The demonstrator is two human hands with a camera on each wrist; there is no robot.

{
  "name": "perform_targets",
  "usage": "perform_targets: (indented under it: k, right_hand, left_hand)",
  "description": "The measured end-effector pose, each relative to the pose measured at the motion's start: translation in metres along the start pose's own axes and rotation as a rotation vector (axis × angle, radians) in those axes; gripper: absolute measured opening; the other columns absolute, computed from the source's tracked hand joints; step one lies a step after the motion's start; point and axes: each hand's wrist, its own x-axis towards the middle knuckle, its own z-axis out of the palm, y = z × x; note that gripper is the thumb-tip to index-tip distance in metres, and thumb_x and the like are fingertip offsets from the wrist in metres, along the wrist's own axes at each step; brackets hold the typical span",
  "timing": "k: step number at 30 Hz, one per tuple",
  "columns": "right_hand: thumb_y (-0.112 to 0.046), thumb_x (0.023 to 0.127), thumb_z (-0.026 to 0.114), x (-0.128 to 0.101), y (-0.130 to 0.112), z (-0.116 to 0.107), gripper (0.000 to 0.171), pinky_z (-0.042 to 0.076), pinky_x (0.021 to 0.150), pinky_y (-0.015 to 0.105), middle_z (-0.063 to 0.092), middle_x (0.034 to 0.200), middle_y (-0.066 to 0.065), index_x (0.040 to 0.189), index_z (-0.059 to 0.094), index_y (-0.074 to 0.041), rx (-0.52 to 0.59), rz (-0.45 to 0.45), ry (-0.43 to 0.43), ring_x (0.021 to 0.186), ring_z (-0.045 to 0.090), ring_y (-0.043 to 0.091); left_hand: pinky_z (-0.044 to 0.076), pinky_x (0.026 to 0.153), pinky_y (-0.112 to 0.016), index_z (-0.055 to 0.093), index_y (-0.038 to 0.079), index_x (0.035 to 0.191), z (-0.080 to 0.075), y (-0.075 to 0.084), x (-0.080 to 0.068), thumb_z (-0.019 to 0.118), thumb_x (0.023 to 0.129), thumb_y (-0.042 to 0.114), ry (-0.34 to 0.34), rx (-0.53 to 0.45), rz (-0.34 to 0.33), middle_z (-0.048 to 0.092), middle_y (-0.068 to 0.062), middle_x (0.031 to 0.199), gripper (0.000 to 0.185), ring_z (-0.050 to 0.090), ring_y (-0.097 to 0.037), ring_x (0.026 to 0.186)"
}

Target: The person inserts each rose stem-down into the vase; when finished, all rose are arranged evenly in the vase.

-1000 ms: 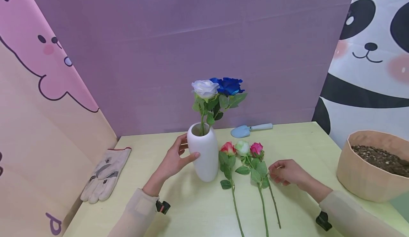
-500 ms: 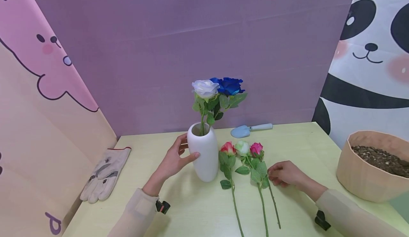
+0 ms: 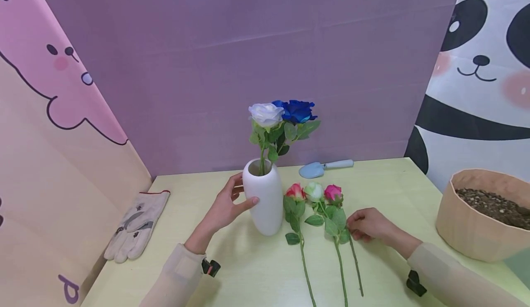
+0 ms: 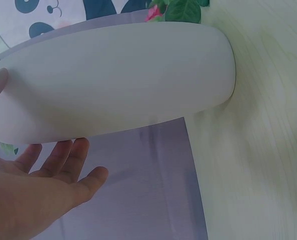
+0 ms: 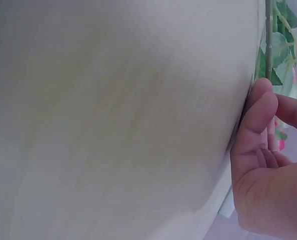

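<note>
Since a second ago the right hand (image 3: 370,224) has slid in against the magenta rose (image 3: 333,193), whose bloom has shifted a little; its curled fingers now pinch the stem just below the leaves. That rose lies flat on the pale green table (image 3: 256,270), to the right of the white vase (image 3: 263,196), beside a cream rose (image 3: 314,190) and a red-pink rose (image 3: 295,191). The left hand (image 3: 225,207) has not moved: thumb on the front of the vase, fingers loosely spread behind it. A white rose (image 3: 265,113) and a blue rose (image 3: 296,110) stand in the vase. Left of the vase lies a work glove (image 3: 135,226); far right, a tub of soil (image 3: 483,212); behind, a blue trowel (image 3: 325,167).
</note>
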Motion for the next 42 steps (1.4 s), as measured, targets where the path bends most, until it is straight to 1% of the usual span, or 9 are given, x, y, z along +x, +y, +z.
perform_targets:
  k: [5, 8, 12, 15, 21, 27, 31, 37, 42]
  right_hand:
    - [-0.011, 0.100, 0.053, 0.001, 0.003, -0.005, 0.023, 0.052, 0.057, 0.029, 0.070, 0.080, 0.005, 0.111, 0.059, 0.008, 0.088, 0.015, -0.022, 0.068, 0.067, 0.013]
    - [-0.012, 0.100, 0.054, 0.003, 0.007, -0.008, 0.025, 0.052, 0.056, 0.027, 0.071, 0.080, 0.002, 0.113, 0.058, 0.008, 0.126, 0.021, -0.033, 0.068, 0.068, 0.011]
    - [-0.014, 0.097, 0.061, 0.006, 0.012, -0.010, 0.033, 0.054, 0.057, 0.026, 0.071, 0.079, 0.001, 0.119, 0.058, 0.010, 0.138, 0.020, -0.051, 0.069, 0.068, 0.010]
    - [-0.013, 0.094, 0.065, 0.006, 0.012, -0.012, 0.036, 0.056, 0.060, 0.026, 0.072, 0.081, 0.001, 0.121, 0.059, 0.011, 0.137, 0.020, -0.063, 0.071, 0.068, 0.010]
    - [-0.011, 0.094, 0.065, 0.005, 0.010, -0.017, 0.036, 0.060, 0.065, 0.028, 0.071, 0.087, 0.004, 0.121, 0.059, 0.014, 0.156, 0.006, -0.088, 0.076, 0.067, 0.011]
    - [-0.013, 0.097, 0.062, 0.000, 0.000, -0.026, 0.040, 0.062, 0.071, 0.030, 0.070, 0.097, 0.008, 0.125, 0.055, 0.015, 0.157, -0.012, -0.075, 0.081, 0.068, 0.013]
    - [-0.014, 0.099, 0.059, -0.003, -0.009, -0.034, 0.042, 0.062, 0.074, 0.029, 0.071, 0.101, 0.009, 0.128, 0.051, 0.016, 0.199, -0.033, -0.074, 0.083, 0.070, 0.012]
    - [-0.017, 0.099, 0.061, -0.005, -0.022, -0.043, 0.045, 0.062, 0.076, 0.028, 0.070, 0.099, 0.002, 0.130, 0.050, 0.014, 0.242, -0.052, -0.060, 0.085, 0.071, 0.010]
    - [-0.019, 0.100, 0.060, -0.005, -0.030, -0.046, 0.043, 0.061, 0.077, 0.026, 0.070, 0.096, -0.005, 0.129, 0.051, 0.011, 0.276, -0.072, -0.046, 0.086, 0.071, 0.009]
  left_hand:
    - [0.037, 0.117, -0.054, 0.036, 0.025, 0.150, 0.000, 0.000, 0.001, 0.079, 0.085, 0.041, 0.003, 0.004, 0.002, 0.052, -0.005, 0.143, 0.080, 0.051, -0.028, 0.134]
    - [0.037, 0.118, -0.054, 0.036, 0.025, 0.150, -0.001, 0.001, 0.000, 0.079, 0.085, 0.041, 0.004, 0.005, -0.004, 0.052, -0.005, 0.143, 0.081, 0.051, -0.028, 0.134]
    - [0.037, 0.118, -0.054, 0.036, 0.024, 0.150, -0.001, 0.002, 0.000, 0.079, 0.084, 0.040, 0.005, 0.002, -0.007, 0.052, -0.005, 0.142, 0.080, 0.051, -0.028, 0.134]
    - [0.037, 0.118, -0.054, 0.036, 0.024, 0.150, -0.001, 0.002, 0.001, 0.079, 0.085, 0.040, 0.006, 0.004, -0.005, 0.052, -0.005, 0.142, 0.080, 0.050, -0.028, 0.134]
    - [0.038, 0.117, -0.053, 0.036, 0.024, 0.150, -0.001, 0.001, 0.001, 0.079, 0.085, 0.040, 0.008, 0.014, -0.008, 0.052, -0.005, 0.142, 0.080, 0.051, -0.028, 0.134]
    - [0.038, 0.117, -0.053, 0.036, 0.025, 0.151, 0.000, -0.001, -0.001, 0.079, 0.085, 0.040, 0.010, 0.014, -0.005, 0.052, -0.004, 0.143, 0.080, 0.051, -0.028, 0.133]
    - [0.038, 0.117, -0.053, 0.035, 0.026, 0.151, 0.000, -0.001, -0.002, 0.079, 0.085, 0.041, 0.011, 0.013, -0.005, 0.052, -0.004, 0.143, 0.080, 0.051, -0.027, 0.134]
    - [0.038, 0.117, -0.053, 0.036, 0.025, 0.150, 0.000, 0.000, -0.001, 0.079, 0.085, 0.041, 0.009, 0.019, -0.003, 0.052, -0.004, 0.143, 0.080, 0.051, -0.027, 0.134]
    - [0.038, 0.118, -0.053, 0.036, 0.024, 0.150, 0.000, 0.001, -0.001, 0.080, 0.085, 0.040, 0.012, 0.012, -0.004, 0.052, -0.005, 0.142, 0.080, 0.052, -0.028, 0.133]
